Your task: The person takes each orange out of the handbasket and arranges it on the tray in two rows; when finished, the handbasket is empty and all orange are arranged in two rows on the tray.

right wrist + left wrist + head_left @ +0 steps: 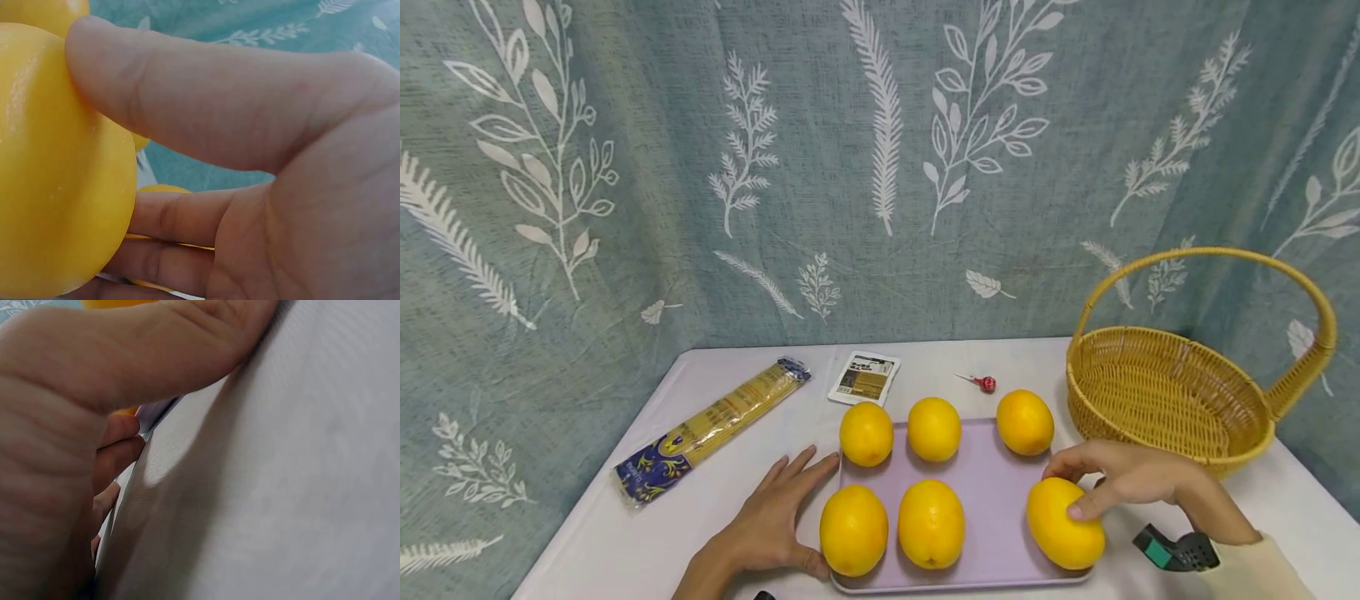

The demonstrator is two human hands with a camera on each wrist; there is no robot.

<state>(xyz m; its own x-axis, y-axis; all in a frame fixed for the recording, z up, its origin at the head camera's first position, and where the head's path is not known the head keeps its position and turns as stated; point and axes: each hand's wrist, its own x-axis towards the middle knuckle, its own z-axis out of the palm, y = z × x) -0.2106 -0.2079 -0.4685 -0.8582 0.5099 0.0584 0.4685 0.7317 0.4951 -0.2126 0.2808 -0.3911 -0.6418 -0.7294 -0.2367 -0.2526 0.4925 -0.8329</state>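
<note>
On the lilac tray (992, 500) sit several oranges with deep yellow skin. My right hand (1138, 479) grips the orange (1063, 523) at the tray's front right corner, thumb on top and fingers behind it. Close up in the right wrist view, the thumb (181, 94) presses on that orange (56, 169) and the fingers curl round its far side. My left hand (775, 521) rests on the table with fingers spread, touching the tray's left edge. Beside its thumb lies another orange (853, 531); in the left wrist view the hand (125, 369) holds nothing.
A yellow wicker basket (1075, 408) with a tall handle stands at the right, behind my right hand. A pack of noodles (715, 425) lies at the left. Behind the tray are a white sachet (865, 377) and a red lollipop (987, 384). A patterned curtain (820, 167) hangs behind the table.
</note>
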